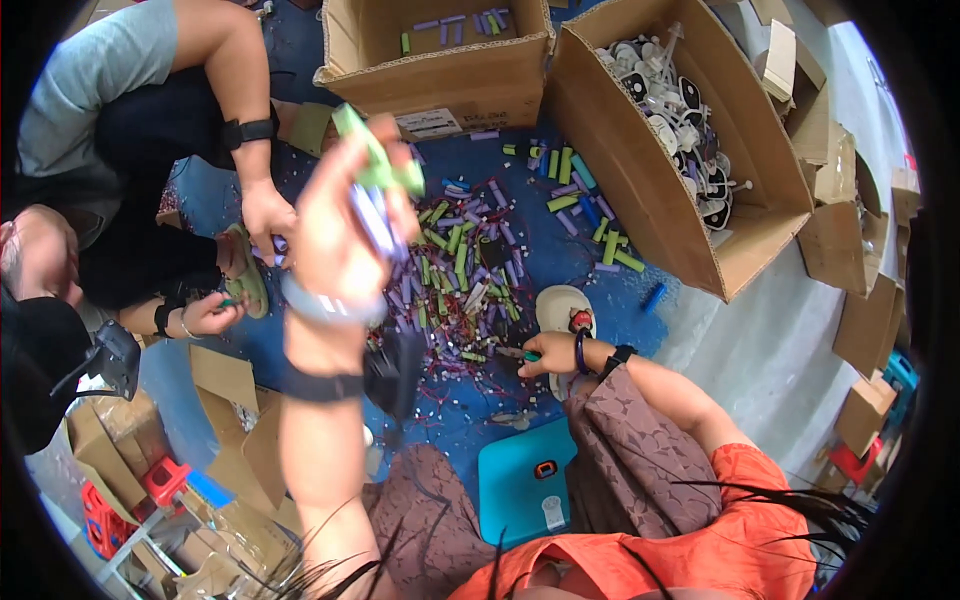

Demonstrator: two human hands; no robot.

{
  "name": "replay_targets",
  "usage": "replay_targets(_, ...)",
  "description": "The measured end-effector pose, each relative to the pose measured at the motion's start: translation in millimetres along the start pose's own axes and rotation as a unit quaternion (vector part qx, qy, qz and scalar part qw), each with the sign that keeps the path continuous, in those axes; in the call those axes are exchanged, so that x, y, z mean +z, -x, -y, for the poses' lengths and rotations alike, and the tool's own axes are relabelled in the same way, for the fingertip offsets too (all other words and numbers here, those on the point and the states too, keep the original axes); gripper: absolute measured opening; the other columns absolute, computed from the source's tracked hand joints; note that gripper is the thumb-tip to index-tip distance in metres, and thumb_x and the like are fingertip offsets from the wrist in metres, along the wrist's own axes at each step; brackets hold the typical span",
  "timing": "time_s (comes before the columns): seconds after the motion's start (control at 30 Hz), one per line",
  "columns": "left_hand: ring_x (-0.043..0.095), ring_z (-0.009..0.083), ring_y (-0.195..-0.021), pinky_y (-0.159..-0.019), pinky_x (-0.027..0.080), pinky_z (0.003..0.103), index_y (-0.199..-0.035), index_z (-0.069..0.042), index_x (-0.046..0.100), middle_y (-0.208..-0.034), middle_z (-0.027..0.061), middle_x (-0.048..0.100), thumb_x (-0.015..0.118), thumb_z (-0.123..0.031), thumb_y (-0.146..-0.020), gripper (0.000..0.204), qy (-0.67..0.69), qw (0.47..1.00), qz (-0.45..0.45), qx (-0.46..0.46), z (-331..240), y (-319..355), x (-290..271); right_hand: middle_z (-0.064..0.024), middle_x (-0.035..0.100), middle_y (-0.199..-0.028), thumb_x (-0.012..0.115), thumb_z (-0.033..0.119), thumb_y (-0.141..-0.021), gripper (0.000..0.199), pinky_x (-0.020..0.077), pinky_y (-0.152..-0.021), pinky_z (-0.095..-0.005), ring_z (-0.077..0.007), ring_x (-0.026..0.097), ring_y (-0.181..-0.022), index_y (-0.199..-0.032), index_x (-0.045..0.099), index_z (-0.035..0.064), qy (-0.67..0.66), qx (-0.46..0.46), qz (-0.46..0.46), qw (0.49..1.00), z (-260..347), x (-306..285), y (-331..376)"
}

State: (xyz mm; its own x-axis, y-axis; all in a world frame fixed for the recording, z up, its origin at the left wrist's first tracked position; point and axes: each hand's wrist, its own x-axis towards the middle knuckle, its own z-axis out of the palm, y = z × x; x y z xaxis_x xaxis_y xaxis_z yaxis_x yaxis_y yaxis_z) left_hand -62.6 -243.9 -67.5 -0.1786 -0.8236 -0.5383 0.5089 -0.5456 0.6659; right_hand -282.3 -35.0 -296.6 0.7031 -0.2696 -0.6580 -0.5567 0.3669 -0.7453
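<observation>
My left hand (345, 225) is raised over the left part of the pile, smeared by motion. Its fingers are wrapped round several battery cells, with green cells (378, 155) and a purple cell (374, 218) showing. Lower down at the pile's right edge, my right hand (553, 354) is closed on a small green-handled tool (528, 355). The tool's metal tip points left toward the pile; its exact kind is too small to make out. Below both hands spreads the pile of green and purple battery cells (462, 262), mixed with red wires and small white bits.
A cardboard box (440, 85) with a few cells stands beyond the pile. To its right, another box (760, 215) holds white-and-black parts. Loose cells (570, 200) lie beside it. A co-worker's hands (268, 215) are at the left. A teal stool (522, 490) is near me.
</observation>
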Motion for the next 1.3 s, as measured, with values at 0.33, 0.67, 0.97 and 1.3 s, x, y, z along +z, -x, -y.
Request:
replay_targets(0.33, 0.058, 0.0144, -0.105, -0.091, 0.044, 0.031, -0.131, 0.0, 0.053, -0.116, 0.0076, 0.061, 0.065, -0.023, -0.092, 0.047, -0.439, 0.813, -0.12, 0.363, -21.1, -58.5, 14.2, -0.0077, 0.059, -0.072, 0.069, 0.044, -0.085, 0.043, 0.0435, -0.067, -0.0359, -0.0175, 0.055, -0.071, -0.082, 0.06, 0.0018, -0.037, 0.002, 0.008, 0.999, -2.2, -9.2, 1.8)
replay_targets(0.67, 0.063, 0.0384, -0.099, -0.088, 0.05, 0.042, -0.108, -0.003, 0.067, -0.103, 0.0205, 0.067, 0.061, -0.02, -0.087, 0.028, -0.692, 0.705, 0.054, -0.145, 229.2, 121.1, -127.4, -0.0007, 0.056, -0.069, 0.07, 0.039, -0.086, 0.036, 0.0403, -0.062, -0.0303, -0.0124, 0.051, -0.068, -0.085, 0.062, 0.0038, -0.216, -0.028, -0.067, 0.974, -15.7, -7.0, 6.8)
replay_targets(0.97, 0.055, 0.0375, -0.108, -0.094, 0.043, 0.044, -0.106, -0.002, 0.064, -0.113, 0.0177, 0.061, 0.056, -0.002, -0.084, 0.024, -0.661, 0.714, -0.195, 0.12, 309.2, 126.7, -139.0, 0.0026, 0.048, -0.07, 0.077, 0.041, -0.08, 0.042, 0.037, -0.048, -0.0246, -0.0076, 0.047, -0.057, -0.091, 0.056, 0.0061, -0.192, -0.01, -0.002, 0.981, 1.8, -13.7, 11.8)
replay_targets(1.3, 0.054, 0.0401, -0.113, -0.096, 0.046, 0.046, -0.109, -0.005, 0.065, -0.138, 0.021, 0.045, 0.063, -0.01, -0.082, 0.028, -0.699, 0.698, -0.03, -0.15, 352.4, 194.3, -138.5, -0.0044, 0.051, -0.093, 0.069, 0.032, -0.082, 0.048, 0.0406, -0.076, -0.027, -0.012, 0.049, -0.089, -0.111, 0.048, 0.0004, -0.134, 0.015, 0.015, 0.991, 19.4, -10.6, 17.2)
